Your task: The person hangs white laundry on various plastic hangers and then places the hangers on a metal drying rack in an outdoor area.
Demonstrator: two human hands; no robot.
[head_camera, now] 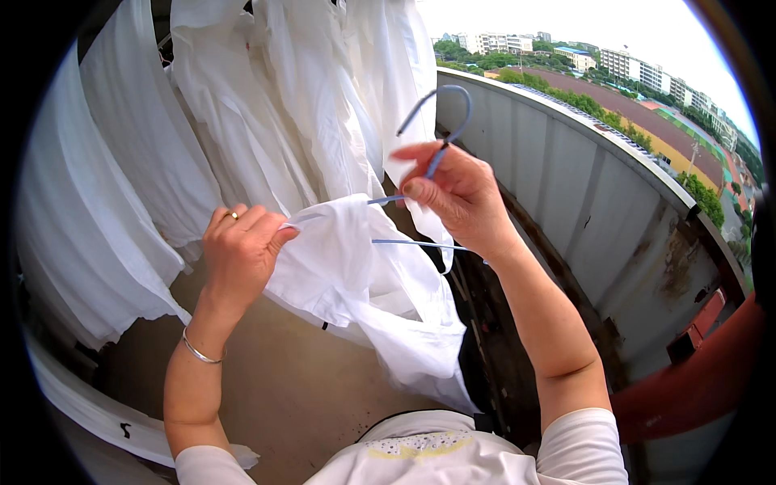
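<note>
Before me hangs a white cloth garment (364,285), partly draped over one arm of a blue coated-wire clothes hanger (418,244). My left hand (245,248) pinches the garment's edge at its upper left, with the hanger's end inside the cloth near the fingers. Around the hanger's neck, just under the hook, my right hand (451,188) is closed between thumb and fingers, its index finger extended and slightly blurred. The hook curves above that hand, pointing up. Part of the hanger's other arm is hidden behind my right hand and wrist.
Several white cloths (291,103) hang in a row at the left and ahead. A grey metal parapet wall (545,145) curves along the right, with a red pipe (685,388) low beside it. Beneath the hands is a bare concrete floor (291,370). Outside are a sports ground and buildings.
</note>
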